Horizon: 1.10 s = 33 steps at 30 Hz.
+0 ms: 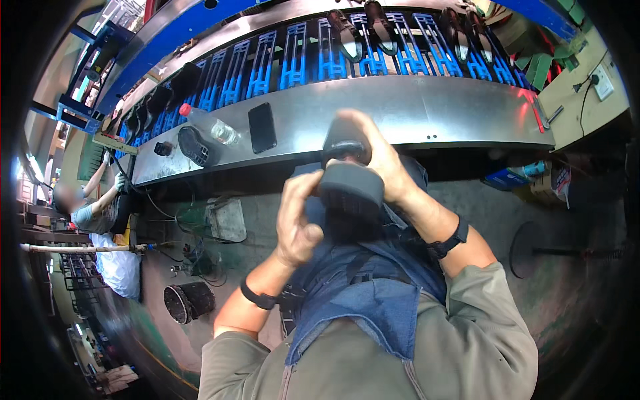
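A black shoe (351, 189) with a thick sole is held in front of my waist, with its heel end toward me; the near part is smeared by motion. My right hand (387, 163) wraps round its far part from the right side. My left hand (295, 217) grips its left side, the fingertips pressing near the heel. On the steel bench edge (413, 110) beyond my hands lie a black phone (263, 128), a clear plastic bottle (217, 127) with a red cap, and a black shoe sole (193, 147).
Behind the bench edge runs a row of blue racks (293, 70), with several dark shoes (381, 30) on it. A red-handled tool (535, 113) lies at the right end. A black bucket (189, 301) stands on the floor at left. Another person (97, 203) works at far left.
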Motion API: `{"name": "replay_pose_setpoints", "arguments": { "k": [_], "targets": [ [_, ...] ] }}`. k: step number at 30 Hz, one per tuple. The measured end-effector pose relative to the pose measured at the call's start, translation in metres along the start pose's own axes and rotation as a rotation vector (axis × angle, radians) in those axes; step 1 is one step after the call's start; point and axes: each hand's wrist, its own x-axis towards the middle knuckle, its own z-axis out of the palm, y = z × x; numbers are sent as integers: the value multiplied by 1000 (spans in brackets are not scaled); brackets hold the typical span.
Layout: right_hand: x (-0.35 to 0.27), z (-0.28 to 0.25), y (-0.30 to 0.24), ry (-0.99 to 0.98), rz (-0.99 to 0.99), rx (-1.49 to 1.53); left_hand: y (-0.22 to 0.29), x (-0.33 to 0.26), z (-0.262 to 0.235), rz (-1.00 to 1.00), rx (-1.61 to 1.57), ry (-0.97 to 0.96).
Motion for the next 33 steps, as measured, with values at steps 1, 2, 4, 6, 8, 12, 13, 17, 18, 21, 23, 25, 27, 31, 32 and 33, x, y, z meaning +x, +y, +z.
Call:
{"name": "replay_pose_setpoints", "arguments": {
  "k": [1,2,4,6,8,12,13,17,18,21,23,25,27,31,32,33],
  "targets": [
    [-1,3,26,-14,164,128,-7,-5,15,-29,-226,77],
    [-8,1,58,-59,242,154,-18,-7,20,-107,-233,15],
    [-25,5,91,-120,322,193,-32,-12,32,-317,-475,-24],
    [-21,8,98,-111,325,81,-37,-9,40,-350,-430,11],
    [-16,0,103,-158,433,19,-47,-6,39,-235,-273,37],
    [-11,-22,113,-92,177,-369,-56,4,31,-44,-67,0],
    [-15,-25,108,27,207,-227,-58,10,34,-61,-71,4],
    [-35,-28,72,116,230,-41,-70,39,40,-424,117,41],
    [-35,-15,74,136,264,-41,-77,41,42,-513,-20,52],
    [-23,-13,80,88,229,-224,-92,49,44,-631,-213,46],
    [-21,-17,92,109,251,-139,-97,56,46,-663,-270,28],
    [-20,-22,99,131,273,-56,-98,65,50,-617,-125,-32],
    [-19,-25,103,158,338,119,-97,74,51,-584,-23,-85],
    [-13,-30,107,167,380,173,-102,82,51,-455,151,-150],
    [-8,-33,104,126,389,45,-107,83,50,-388,244,-174],
    [-4,-36,102,83,392,-83,-110,83,48,-317,338,-194]
  ]
}}
